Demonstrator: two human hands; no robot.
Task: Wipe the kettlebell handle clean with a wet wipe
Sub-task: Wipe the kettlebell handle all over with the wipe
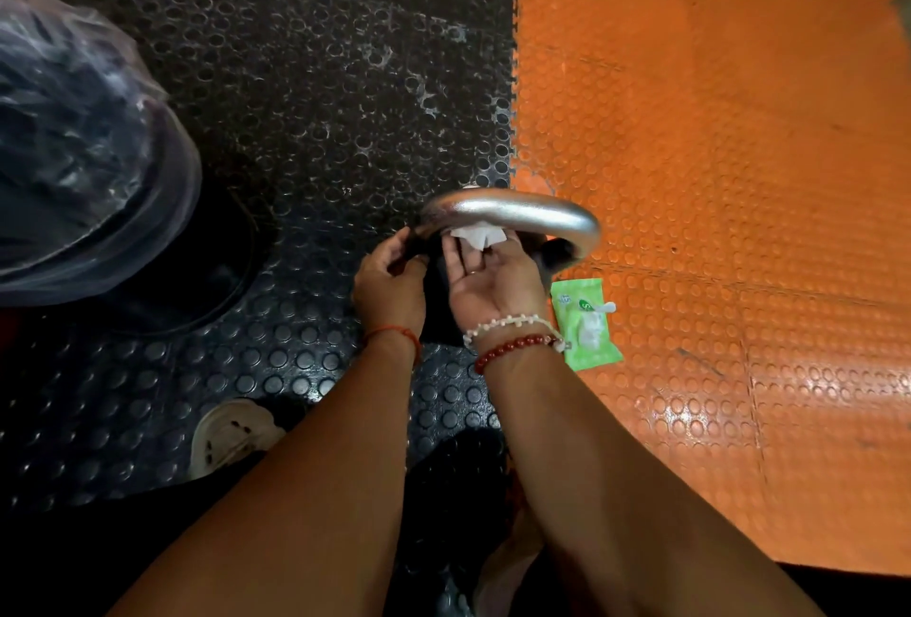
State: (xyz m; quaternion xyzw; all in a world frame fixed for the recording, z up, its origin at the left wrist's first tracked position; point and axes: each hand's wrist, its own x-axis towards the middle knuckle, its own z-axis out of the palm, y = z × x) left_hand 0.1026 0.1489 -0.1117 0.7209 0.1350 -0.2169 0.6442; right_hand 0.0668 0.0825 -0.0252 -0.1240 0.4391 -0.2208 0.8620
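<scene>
Kettlebell handle (512,214): smooth, silvery metal loop, thick and round in section, arching over the seam between two floor mats. Under its crown, wet wipe (477,236): white, soft, crumpled, pressed up against the underside. Right hand (488,276) palm-up beneath, fingertips bunching the wipe against the metal. Left hand (389,283) curled round the dark kettlebell (436,306) at the handle's left root, steadying it.

Judged as mid-wipe, with the underside in hand. Probably best done by wrapping the wipe fully round the bar and sliding along the curve down to each leg, turning to a fresh fold once soiled. Bunched as now, likely to cover only a narrow strip. Firm brace from the left needed against skidding on slick, wet metal.

Just beside on the right, green crinkly wipe pack (586,323), white showing at its opening, flat on the orange studded mat (715,123). To the left, black studded mat (296,74), scuffed whitish. Further left, bin lined with filmy plastic (74,148).
</scene>
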